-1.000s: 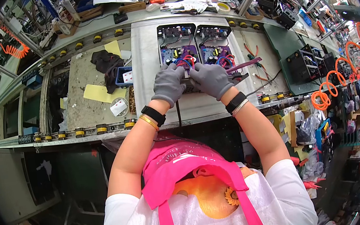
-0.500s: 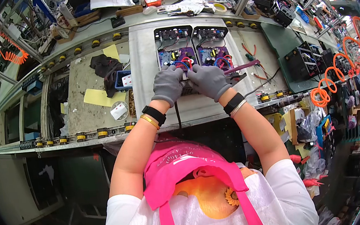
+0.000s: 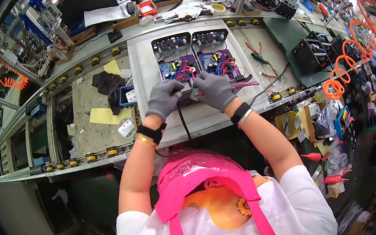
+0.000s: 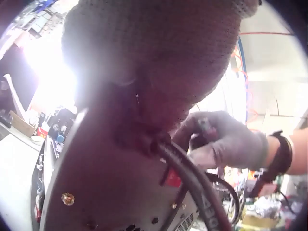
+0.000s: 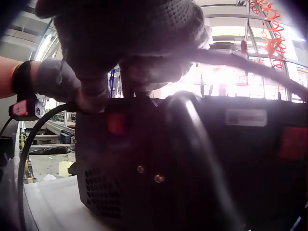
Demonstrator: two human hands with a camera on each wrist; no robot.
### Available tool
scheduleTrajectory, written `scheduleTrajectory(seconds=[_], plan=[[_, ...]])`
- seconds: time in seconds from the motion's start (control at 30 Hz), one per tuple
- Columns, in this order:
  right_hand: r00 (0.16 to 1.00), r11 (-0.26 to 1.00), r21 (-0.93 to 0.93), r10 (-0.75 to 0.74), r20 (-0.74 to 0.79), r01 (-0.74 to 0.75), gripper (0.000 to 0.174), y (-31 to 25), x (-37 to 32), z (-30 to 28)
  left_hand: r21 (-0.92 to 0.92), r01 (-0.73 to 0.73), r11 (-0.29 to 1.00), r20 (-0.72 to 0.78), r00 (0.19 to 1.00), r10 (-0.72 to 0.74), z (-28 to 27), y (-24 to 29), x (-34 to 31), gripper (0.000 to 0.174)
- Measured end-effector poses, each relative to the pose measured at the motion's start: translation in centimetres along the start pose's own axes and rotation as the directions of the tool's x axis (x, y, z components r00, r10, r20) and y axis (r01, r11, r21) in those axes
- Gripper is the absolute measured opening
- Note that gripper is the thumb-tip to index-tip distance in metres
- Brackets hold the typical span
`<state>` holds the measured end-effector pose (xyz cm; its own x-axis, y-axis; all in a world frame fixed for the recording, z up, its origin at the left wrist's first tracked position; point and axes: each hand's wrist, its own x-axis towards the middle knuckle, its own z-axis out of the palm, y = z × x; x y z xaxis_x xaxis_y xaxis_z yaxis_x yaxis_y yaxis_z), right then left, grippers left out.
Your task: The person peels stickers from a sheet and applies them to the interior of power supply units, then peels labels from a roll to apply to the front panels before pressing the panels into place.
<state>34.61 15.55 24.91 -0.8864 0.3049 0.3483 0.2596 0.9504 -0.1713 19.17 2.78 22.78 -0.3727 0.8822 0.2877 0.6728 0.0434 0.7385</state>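
Head view: the left hand (image 3: 162, 99) has fingers bent at the left case's near side, can't tell if they pinch anything; right hand (image 3: 215, 90) grips a purple strip (image 3: 246, 84), which sticks out to the right. Left wrist view: cable (image 4: 192, 180) runs out of the left case (image 4: 110, 187) right under the left fingers. Left case and right case (image 3: 209, 44) stand side by side on the pale surface (image 3: 144, 66), nearer its far edge, toward the far right corner. Both cases hold purple circuit boards (image 3: 179, 65), red and blue wires at their near ends. Blue bin (image 3: 121, 97) just past surface's left edge, pliers (image 3: 260, 59) past the right edge.
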Motion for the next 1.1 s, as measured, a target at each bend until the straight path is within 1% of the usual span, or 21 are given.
scheduleTrajectory(seconds=[0.03,0.13,0.27,0.4,0.43,0.5,0.57,0.63,0.67,0.7,0.73,0.77,0.8,0.83,0.87,0.9,0.93,1.0,1.03,1.07,1.1], plan=[[1.0,1.0,-0.018,0.003,0.008,-0.003,0.03,-0.2,0.2,0.6,-0.219,0.126,0.968,0.036,0.992,-0.121,0.0,-1.1,-0.5,0.027],[0.999,0.998,-0.055,-0.034,-0.002,0.034,0.021,-0.3,0.9,1.5,-0.455,0.101,0.885,-0.194,0.959,-0.209,-0.2,-2.6,-2.4,0.026],[0.995,0.994,-0.027,-0.104,0.01,0.104,0.011,0.3,1.1,2.3,-0.446,0.204,0.872,-0.267,0.899,-0.347,1.0,-6.1,-5.3,0.026],[0.991,0.988,0.08,-0.13,0.008,0.129,0.007,1.5,0.5,1.7,-0.353,0.354,0.866,-0.111,0.903,-0.414,2.3,-7.4,-7.6,0.029],[0.986,0.959,0.233,-0.146,-0.076,0.16,0.009,2.1,-0.3,0.7,-0.34,0.378,0.861,-0.076,0.902,-0.426,2.7,-7.8,-8.0,0.032],[0.968,0.962,0.235,-0.085,-0.234,0.142,0.019,2.6,-2.7,-2.9,-0.358,0.351,0.865,-0.054,0.917,-0.394,3.5,-8.1,-8.2,0.032],[0.948,0.989,0.131,-0.029,-0.318,0.074,0.031,4.1,-6.8,-6.4,-0.336,0.334,0.88,-0.054,0.926,-0.372,4.1,-7.9,-8.5,0.033],[0.951,0.995,0.003,0.099,-0.294,-0.103,0.03,6.6,-12.7,-9.0,-0.252,0.376,0.892,-0.02,0.919,-0.393,3.8,-6.6,-8.0,0.035],[0.936,0.986,-0.007,0.155,-0.316,-0.165,0.031,7.4,-15.4,-10.4,-0.258,0.242,0.935,-0.06,0.962,-0.265,4.5,-8.8,-8.6,0.038],[0.927,0.961,-0.053,0.245,-0.286,-0.27,0.03,8.8,-19.3,-11.1,-0.239,0.317,0.918,-0.011,0.944,-0.328,4.1,-7.9,-8.2,0.042],[0.897,0.914,-0.112,0.349,-0.271,-0.39,0.03,10.5,-23.5,-11.3,-0.221,0.297,0.929,-0.033,0.95,-0.312,5.0,-10.4,-8.8,0.048],[0.864,0.864,-0.148,0.439,-0.247,-0.481,0.027,11.7,-27.7,-12.1,-0.26,0.386,0.885,-0.017,0.915,-0.404,6.2,-14.0,-9.0,0.05],[0.816,0.801,-0.18,0.53,-0.23,-0.571,0.025,12.9,-31.9,-12.8,-0.356,0.271,0.894,0.019,0.959,-0.282,5.7,-14.9,-9.5,0.047],[0.751,0.702,-0.267,0.624,-0.214,-0.66,0.018,13.9,-36.3,-13.4,-0.542,0.447,0.711,0.015,0.852,-0.524,6.6,-13.4,-8.6,0.054],[0.639,0.58,-0.282,0.74,-0.209,-0.764,0.019,15.3,-40.8,-13.6,-0.551,0.475,0.686,0.061,0.843,-0.535,6.3,-11.6,-8.0,0.053],[0.55,0.477,-0.317,0.811,-0.201,-0.82,0.018,15.9,-44.4,-14.3,-0.599,0.504,0.623,0.037,0.794,-0.606,7.0,-13.5,-7.8,0.052],[0.468,0.388,-0.343,0.864,-0.188,-0.855,0.017,16.8,-47.9,-15.2,-0.69,0.375,0.619,-0.039,0.835,-0.549,7.9,-17.6,-8.6,0.054],[0.266,0.165,-0.36,0.931,-0.252,-0.918,0.015,19.7,-55.6,-15.8,-0.72,0.338,0.606,-0.063,0.838,-0.543,9.2,-23.8,-9.2,0.061],[0.148,0.064,-0.291,0.95,-0.275,-0.955,0.022,21.1,-58.7,-17.0,-0.705,0.314,0.636,-0.125,0.828,-0.547,10.0,-21.7,-8.7,0.056],[0.033,-0.03,-0.216,0.959,-0.281,-0.976,0.029,22.1,-61.2,-18.2,-0.673,0.322,0.666,-0.19,0.795,-0.576,10.4,-16.0,-7.6,0.051],[0.024,-0.08,-0.261,0.928,-0.372,-0.962,0.039,22.6,-62.5,-19.8,-0.659,0.327,0.678,-0.254,0.751,-0.609,10.1,-10.0,-6.9,0.047]])
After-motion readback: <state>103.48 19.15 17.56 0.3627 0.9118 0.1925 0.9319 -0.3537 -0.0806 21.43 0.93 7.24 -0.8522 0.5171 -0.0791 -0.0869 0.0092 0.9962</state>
